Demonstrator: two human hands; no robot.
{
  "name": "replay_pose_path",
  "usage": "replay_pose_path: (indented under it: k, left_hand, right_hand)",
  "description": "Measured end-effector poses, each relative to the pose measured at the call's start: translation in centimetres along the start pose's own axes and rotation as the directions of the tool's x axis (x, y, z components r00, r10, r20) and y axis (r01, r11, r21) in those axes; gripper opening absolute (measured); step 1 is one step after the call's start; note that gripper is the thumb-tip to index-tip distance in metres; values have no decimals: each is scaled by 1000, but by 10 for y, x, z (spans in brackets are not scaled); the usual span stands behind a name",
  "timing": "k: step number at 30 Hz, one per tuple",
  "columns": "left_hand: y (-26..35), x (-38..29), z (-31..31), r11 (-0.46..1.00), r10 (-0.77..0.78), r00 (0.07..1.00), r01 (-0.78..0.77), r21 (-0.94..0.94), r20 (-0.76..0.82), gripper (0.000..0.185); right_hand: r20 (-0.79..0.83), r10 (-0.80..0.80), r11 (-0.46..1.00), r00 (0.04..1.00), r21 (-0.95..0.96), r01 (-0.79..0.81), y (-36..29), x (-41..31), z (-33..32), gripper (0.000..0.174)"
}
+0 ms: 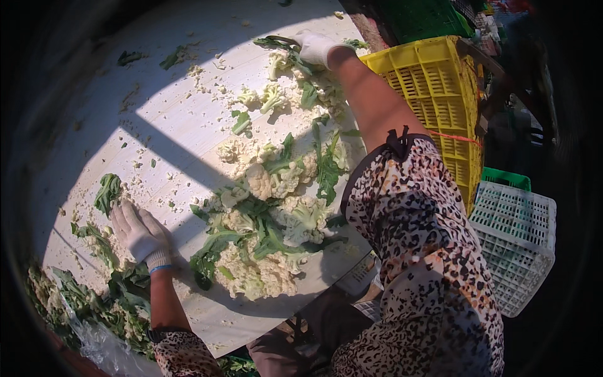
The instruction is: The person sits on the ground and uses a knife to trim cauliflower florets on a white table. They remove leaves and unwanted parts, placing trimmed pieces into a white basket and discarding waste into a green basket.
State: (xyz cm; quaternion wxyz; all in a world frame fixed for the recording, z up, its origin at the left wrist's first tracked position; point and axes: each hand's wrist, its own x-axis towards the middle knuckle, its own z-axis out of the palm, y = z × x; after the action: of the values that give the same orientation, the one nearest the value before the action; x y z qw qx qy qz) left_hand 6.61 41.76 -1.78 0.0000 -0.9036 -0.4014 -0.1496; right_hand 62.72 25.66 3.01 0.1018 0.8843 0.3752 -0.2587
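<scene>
My left hand (139, 233), in a white knit glove, lies flat on the white tabletop (188, 141) with its fingers stretched out. Its fingertips touch a curled green leaf (108, 193) and cauliflower crumbs. At the far right side of the table, my gloved right hand (313, 48) is closed around a thin, dark, curved object (284, 39), perhaps a blade; the grip itself is hidden. Green leaves and a small floret (278, 63) lie just below that hand. Between my arms is a heap of cauliflower pieces (256, 271) with leaves among them.
A yellow plastic crate (433, 85) stands against the table's right side, under my right arm. Beyond it are a white crate (513, 235) and a green crate (419, 19). Leaf trimmings (118, 292) and clear plastic film (106, 344) sit at the lower left edge.
</scene>
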Motion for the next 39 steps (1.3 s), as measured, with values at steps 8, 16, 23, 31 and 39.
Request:
replay_pose_path:
  k: [8, 16, 23, 31, 39]
  left_hand:
    - [7, 3, -8, 1000, -28, 999, 28, 4, 22, 41]
    - [12, 8, -8, 1000, -18, 999, 18, -11, 34, 42]
    - [4, 5, -9, 1000, -5, 1000, 5, 20, 13, 43]
    - [4, 2, -6, 999, -7, 1000, 7, 35, -1, 42]
    - [2, 1, -6, 999, -10, 1000, 10, 45, 13, 44]
  right_hand:
    - [120, -400, 882, 909, 319, 346, -53, -248, 84, 52]
    - [-636, 124, 988, 762, 147, -39, 94, -86, 16, 40]
    - [-318, 119, 992, 941, 66, -104, 51, -96, 61, 55]
    - [-177, -106, 923, 978, 348, 163, -21, -315, 143, 51]
    - [-246, 224, 968, 943, 166, -187, 51, -274, 74, 51]
